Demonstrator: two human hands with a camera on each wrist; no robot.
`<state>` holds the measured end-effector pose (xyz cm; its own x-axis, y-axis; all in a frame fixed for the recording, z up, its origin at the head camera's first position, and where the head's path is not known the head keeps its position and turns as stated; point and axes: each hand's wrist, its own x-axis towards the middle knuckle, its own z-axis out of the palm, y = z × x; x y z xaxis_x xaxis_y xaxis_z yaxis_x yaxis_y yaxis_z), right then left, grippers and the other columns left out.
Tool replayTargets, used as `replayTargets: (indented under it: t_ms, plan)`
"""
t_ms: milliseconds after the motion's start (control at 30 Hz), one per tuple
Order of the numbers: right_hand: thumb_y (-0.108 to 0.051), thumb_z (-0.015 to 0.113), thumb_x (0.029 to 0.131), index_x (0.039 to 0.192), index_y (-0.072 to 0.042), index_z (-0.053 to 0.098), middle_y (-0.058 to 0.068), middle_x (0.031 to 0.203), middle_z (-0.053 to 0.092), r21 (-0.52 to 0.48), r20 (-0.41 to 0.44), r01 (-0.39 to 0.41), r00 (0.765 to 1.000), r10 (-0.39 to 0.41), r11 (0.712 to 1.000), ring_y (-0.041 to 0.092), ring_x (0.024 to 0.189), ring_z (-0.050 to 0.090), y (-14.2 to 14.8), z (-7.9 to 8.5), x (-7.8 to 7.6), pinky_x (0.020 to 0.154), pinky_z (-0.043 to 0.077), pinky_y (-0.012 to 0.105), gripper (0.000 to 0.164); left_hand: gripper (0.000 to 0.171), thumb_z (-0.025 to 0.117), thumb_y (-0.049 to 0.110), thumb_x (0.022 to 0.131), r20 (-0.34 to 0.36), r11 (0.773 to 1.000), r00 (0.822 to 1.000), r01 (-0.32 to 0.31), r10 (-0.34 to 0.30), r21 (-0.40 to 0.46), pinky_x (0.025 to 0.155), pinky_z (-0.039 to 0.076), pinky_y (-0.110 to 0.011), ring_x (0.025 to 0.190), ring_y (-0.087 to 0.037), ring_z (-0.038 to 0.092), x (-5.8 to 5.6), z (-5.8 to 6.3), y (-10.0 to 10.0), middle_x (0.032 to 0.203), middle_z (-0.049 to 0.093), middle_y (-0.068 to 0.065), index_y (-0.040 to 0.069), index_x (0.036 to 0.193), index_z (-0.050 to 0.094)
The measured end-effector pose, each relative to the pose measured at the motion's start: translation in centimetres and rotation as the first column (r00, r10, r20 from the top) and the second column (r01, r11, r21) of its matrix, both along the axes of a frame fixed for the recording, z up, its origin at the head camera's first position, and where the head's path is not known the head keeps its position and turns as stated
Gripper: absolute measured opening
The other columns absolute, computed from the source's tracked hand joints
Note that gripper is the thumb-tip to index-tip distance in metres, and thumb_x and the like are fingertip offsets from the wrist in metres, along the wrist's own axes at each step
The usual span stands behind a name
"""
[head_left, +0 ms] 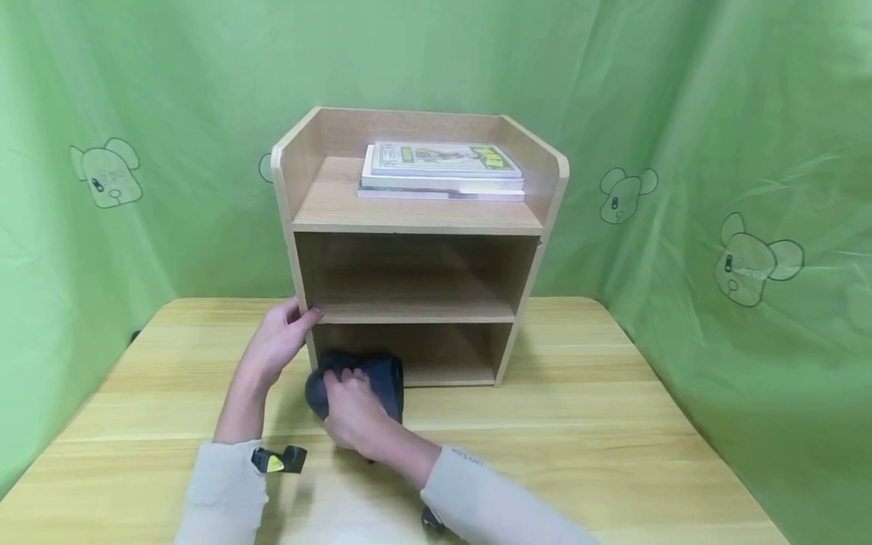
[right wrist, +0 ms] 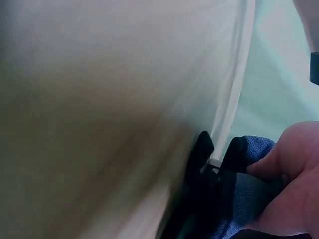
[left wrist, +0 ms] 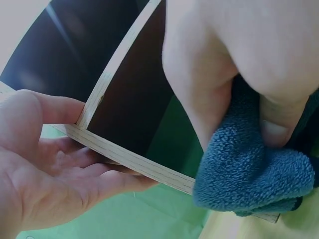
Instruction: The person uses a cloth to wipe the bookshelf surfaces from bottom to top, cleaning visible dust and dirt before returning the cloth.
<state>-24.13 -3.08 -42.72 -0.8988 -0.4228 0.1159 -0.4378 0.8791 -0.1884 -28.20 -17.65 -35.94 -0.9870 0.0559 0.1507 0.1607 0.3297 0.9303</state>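
1. Head view: the dark blue cloth point(head_left: 388, 382) lies directly under the right hand point(head_left: 354, 412), on the side toward the shelf unit point(head_left: 418, 228), at the lower left front corner of this unit. The right hand is the nearer one; the left hand point(head_left: 278, 341) is higher and a little to the left. The cloth is bunched, so I cannot tell one clear long axis.

2. The right hand is clamped on the cloth: its fingers are curled and pinch the fabric. In the left wrist view, the cloth is folded over the front edge of the left side panel point(left wrist: 132, 158), near the lower end.

3. The left hand grips the same panel, with the thumb at the joint of the middle board and the fingers on the outer side.

4. The unit stands toward the back edge of the table point(head_left: 586, 462), between the left and right edges. Its front opening faces the person.

5. On the top board, right of its middle, there is a small stack of books point(head_left: 443, 170), lying flat.

6. Behind the table's back edge hangs a green curtain point(head_left: 436, 53).
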Motion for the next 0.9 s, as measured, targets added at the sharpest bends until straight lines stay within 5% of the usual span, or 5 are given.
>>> replayTargets:
  t_ms: [267,600,767,900]
  plan:
    - [-0.02,0.075,0.084,0.14,-0.013,0.056,0.02,0.136,0.061,0.112,0.001,-0.005,1.0,0.005,0.994,0.04,0.133,0.055,0.2,-0.1,-0.4,0.115,0.042,0.046,0.06,0.049,0.051,0.025,0.104,-0.008,1.0,1.0,0.007,-0.007,-0.014,0.093,0.048,-0.032,0.12,-0.03,0.056,0.1,0.1,-0.1,0.138,0.059,-0.026,-0.001,0.146,0.05]
    - [-0.013,0.07,0.086,0.15,-0.019,0.048,0.02,0.153,0.047,0.123,0.115,0.029,0.992,-0.043,0.992,0.039,0.145,0.042,1.7,-0.2,-0.5,0.12,0.034,0.049,0.068,0.048,0.051,0.027,0.105,-0.008,0.999,1.0,0.007,-0.007,-0.032,0.091,0.047,-0.032,0.114,-0.029,0.057,0.2,0.0,0.0,0.134,0.061,-0.025,0.0,0.146,0.051]
    - [-0.009,0.067,0.086,0.151,-0.017,0.047,0.02,0.155,0.045,0.101,0.144,0.045,0.988,-0.059,0.994,0.04,0.146,0.04,3.9,0.0,-0.7,0.12,0.032,0.052,0.069,0.045,0.052,0.028,0.105,-0.014,0.999,1.0,0.001,-0.001,-0.053,0.074,0.045,-0.029,0.088,-0.021,0.052,0.3,0.2,-0.1,0.1,0.06,-0.013,0.002,0.141,0.055]
    - [-0.007,0.066,0.086,0.151,-0.016,0.048,0.021,0.155,0.045,0.073,0.161,0.064,0.984,-0.075,0.995,0.041,0.146,0.039,5.8,0.2,-0.8,0.12,0.032,0.052,0.068,0.044,0.053,0.028,0.104,-0.018,0.998,1.0,-0.004,0.003,-0.061,0.07,0.043,-0.028,0.082,-0.02,0.048,0.3,0.3,-0.1,0.091,0.052,-0.007,0.001,0.139,0.056]
